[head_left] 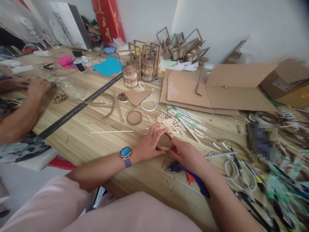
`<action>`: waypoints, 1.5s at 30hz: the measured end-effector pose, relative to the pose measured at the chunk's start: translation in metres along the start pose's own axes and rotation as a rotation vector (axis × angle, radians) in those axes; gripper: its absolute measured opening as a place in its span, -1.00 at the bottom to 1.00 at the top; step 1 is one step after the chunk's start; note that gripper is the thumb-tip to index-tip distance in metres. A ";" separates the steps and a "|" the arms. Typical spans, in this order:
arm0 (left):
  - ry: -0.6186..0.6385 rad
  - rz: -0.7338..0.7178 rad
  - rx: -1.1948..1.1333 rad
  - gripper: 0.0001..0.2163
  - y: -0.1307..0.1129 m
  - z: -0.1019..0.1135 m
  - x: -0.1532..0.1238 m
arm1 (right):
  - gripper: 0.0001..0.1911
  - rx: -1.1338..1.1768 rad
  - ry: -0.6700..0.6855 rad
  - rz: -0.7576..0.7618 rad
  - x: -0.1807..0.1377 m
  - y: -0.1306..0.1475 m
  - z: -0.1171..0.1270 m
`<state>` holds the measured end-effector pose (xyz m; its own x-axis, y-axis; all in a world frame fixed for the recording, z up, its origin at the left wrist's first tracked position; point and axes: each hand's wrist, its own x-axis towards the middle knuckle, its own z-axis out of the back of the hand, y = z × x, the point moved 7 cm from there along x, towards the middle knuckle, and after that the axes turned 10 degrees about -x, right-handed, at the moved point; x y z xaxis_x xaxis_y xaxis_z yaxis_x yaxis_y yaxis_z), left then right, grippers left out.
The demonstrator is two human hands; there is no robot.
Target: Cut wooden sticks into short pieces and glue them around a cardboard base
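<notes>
A small round cardboard piece (164, 140) with short pale sticks set along its near edge is between my two hands. My left hand (151, 141) curves around its left side, with thumb and fingers gripping it. The fingertips of my right hand (184, 151) are pinched together at its right edge; whether a stick is between them is hidden. Just beyond lies a loose heap of short wooden sticks (175, 126). A dark blue glue gun (177, 166) with an orange trigger lies partly under my right forearm. A cardboard disc with a braided rim (134, 118) rests farther left.
Finished miniature baskets (130, 76) stand at the back, with more piled by the wall. Flat cardboard (188, 90) lies back right; packaged sticks (185, 117) are before it. Pliers, scissors and coiled strips (231, 164) crowd the right. Another person's hands (36, 85) work at far left.
</notes>
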<state>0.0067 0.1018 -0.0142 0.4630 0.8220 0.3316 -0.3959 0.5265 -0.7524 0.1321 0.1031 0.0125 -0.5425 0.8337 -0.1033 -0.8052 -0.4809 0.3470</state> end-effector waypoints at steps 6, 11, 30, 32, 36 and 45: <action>-0.006 -0.002 0.013 -0.16 0.001 0.000 0.000 | -0.83 -0.014 -0.034 0.033 0.000 0.003 -0.001; -0.008 0.008 0.030 -0.15 0.003 0.000 0.000 | -0.83 -0.014 -0.042 0.064 0.000 0.004 0.000; -0.092 0.041 0.040 -0.13 -0.008 -0.001 0.002 | -0.83 -0.069 -0.031 0.022 0.003 -0.001 -0.007; -0.105 0.079 0.034 -0.13 -0.007 -0.002 0.002 | -0.85 -0.082 -0.030 0.013 0.003 -0.002 -0.010; -0.114 0.116 0.054 -0.14 -0.007 -0.004 0.000 | -0.88 -0.115 -0.026 0.002 0.001 -0.001 -0.008; -0.131 0.113 0.125 -0.17 -0.009 -0.004 -0.001 | -0.83 -0.188 0.040 -0.089 -0.037 -0.017 0.035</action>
<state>0.0127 0.0956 -0.0099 0.3064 0.8943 0.3261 -0.5383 0.4453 -0.7155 0.1739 0.0903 0.0433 -0.4733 0.8656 -0.1636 -0.8788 -0.4511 0.1555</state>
